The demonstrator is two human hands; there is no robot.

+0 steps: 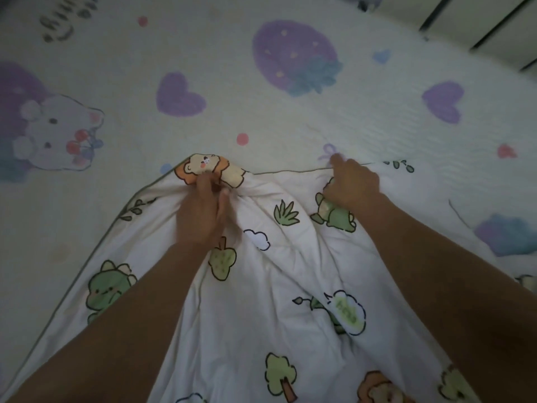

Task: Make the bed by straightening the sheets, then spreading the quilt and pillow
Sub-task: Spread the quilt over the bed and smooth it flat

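Note:
A white quilt [279, 280] printed with green dinosaurs, trees and a lion lies bunched over the lower middle of the bed. Its green-piped top edge runs across the centre. My left hand [203, 210] pinches a fold of the quilt just below the lion print. Further right, my right hand [353, 184] grips the same top edge with its fingers curled over it. Beneath lies the cream sheet [232, 53], flat, with purple hearts, a purple strawberry and a bear. No pillow is in view.
The bed's far right edge curves past a pale wall or cabinet with dark vertical gaps [479, 21] at the top right. Bare sheet stretches ahead of the hands and to the left of the quilt.

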